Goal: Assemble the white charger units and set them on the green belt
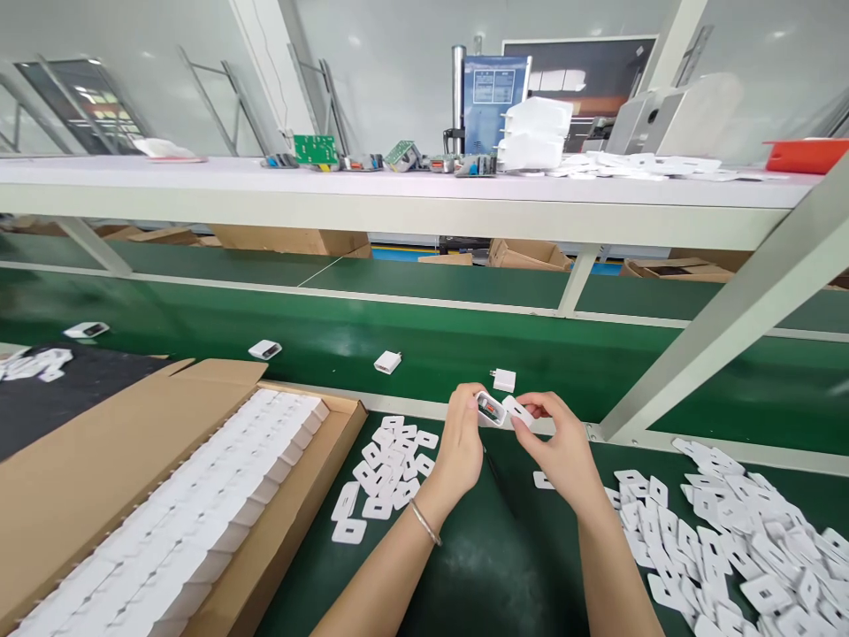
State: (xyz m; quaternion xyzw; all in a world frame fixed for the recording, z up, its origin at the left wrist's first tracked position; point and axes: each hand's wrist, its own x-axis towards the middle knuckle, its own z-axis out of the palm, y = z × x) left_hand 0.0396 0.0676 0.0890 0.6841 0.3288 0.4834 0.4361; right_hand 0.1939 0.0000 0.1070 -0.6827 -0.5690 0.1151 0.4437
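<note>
Evidently, left fingers clamp a charger housing so its open side shows; right fingers pinch a faceplate.

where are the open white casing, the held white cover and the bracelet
White casing [491, 408], head view: its open side
Held white cover [516, 410], head view: its flat face
Bracelet [425, 523], head view: its band
</note>
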